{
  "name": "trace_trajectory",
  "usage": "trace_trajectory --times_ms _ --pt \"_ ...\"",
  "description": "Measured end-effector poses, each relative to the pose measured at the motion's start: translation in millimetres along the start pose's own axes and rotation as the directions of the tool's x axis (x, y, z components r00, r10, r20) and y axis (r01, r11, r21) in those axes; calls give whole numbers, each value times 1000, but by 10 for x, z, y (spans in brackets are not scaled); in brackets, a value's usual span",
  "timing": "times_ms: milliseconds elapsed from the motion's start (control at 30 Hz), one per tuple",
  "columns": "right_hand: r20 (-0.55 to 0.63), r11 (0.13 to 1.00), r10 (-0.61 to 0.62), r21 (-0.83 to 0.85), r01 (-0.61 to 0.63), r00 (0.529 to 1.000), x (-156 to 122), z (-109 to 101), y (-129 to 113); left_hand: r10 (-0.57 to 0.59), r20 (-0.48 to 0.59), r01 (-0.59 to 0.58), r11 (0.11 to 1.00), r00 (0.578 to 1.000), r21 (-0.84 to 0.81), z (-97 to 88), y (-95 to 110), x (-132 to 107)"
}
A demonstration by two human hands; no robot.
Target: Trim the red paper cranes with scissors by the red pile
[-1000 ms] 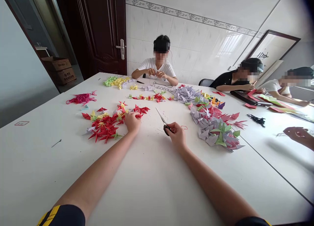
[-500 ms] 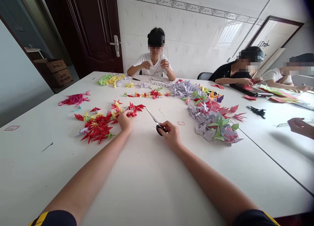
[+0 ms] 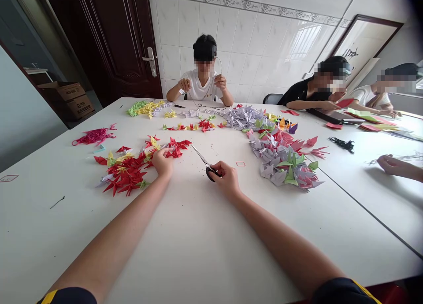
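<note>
Folded paper cranes [image 3: 127, 174], mostly red with some yellow, green and lilac ones, lie bunched on the table to the left. My left hand [image 3: 162, 162] is at the right end of this bunch, its fingers closed on a red paper crane [image 3: 175, 146]; the fingertips are partly hidden. My right hand [image 3: 226, 177] holds scissors [image 3: 200, 155] by the black handles. Their blades look nearly closed, and the tip points at the red cranes, a small gap away.
A pile of lilac, pink and green cranes [image 3: 280, 158] spreads to the right. Pink cord [image 3: 94, 135] lies at left, black cord [image 3: 342, 144] at right. One person [image 3: 203, 86] sits opposite, others at right; a co-worker's hand [image 3: 391, 164] reaches in from the right edge.
My view has shifted slightly; my hands hold nearly the same pose. Opposite, the person's hands have shifted, and a loop of thin cord shows above one. The black-shirted person has raised a hand.
</note>
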State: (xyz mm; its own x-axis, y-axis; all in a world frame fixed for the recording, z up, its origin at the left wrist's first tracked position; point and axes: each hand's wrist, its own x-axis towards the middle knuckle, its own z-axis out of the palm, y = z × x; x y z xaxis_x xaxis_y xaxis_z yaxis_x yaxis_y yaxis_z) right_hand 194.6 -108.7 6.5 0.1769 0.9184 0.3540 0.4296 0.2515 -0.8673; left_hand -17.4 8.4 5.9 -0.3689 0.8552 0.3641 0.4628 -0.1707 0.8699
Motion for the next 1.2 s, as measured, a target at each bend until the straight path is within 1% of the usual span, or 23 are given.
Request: trace_trajectory --times_ms 33,100,200,333,467,667,900,1000,1100,1200 --pt "1 1000 0 0 0 1000 -1 -1 -4 25 16 -26 998 1000 52 -1 -2 3" --pt "2 1000 3 -3 -3 1000 -3 -2 -8 70 82 -82 986 994 143 -6 -5 14" --pt "7 1000 5 5 -5 1000 -2 -4 -5 79 185 -120 967 980 224 -23 -3 35" --pt "13 999 12 36 -12 1000 2 -4 3 61 211 -117 957 975 264 -39 8 41" --pt "7 999 14 35 -14 1000 4 1 6 107 230 -161 960 967 230 -33 24 25" --pt "14 999 6 40 -7 1000 3 0 4 109 282 -147 982 953 116 -40 59 7" --pt "17 999 8 42 -9 1000 3 0 25 77 276 -123 980 958 157 -26 37 18" --pt "17 999 10 51 -11 1000 2 0 23 133 279 -168 980 951 105 -7 -5 32" --pt "9 998 14 54 -14 1000 3 -3 15 196 255 -215 976 947 45 4 -27 37" --pt "-8 998 31 57 -30 999 10 -5 12 198 261 -205 979 945 -2 5 -14 26"
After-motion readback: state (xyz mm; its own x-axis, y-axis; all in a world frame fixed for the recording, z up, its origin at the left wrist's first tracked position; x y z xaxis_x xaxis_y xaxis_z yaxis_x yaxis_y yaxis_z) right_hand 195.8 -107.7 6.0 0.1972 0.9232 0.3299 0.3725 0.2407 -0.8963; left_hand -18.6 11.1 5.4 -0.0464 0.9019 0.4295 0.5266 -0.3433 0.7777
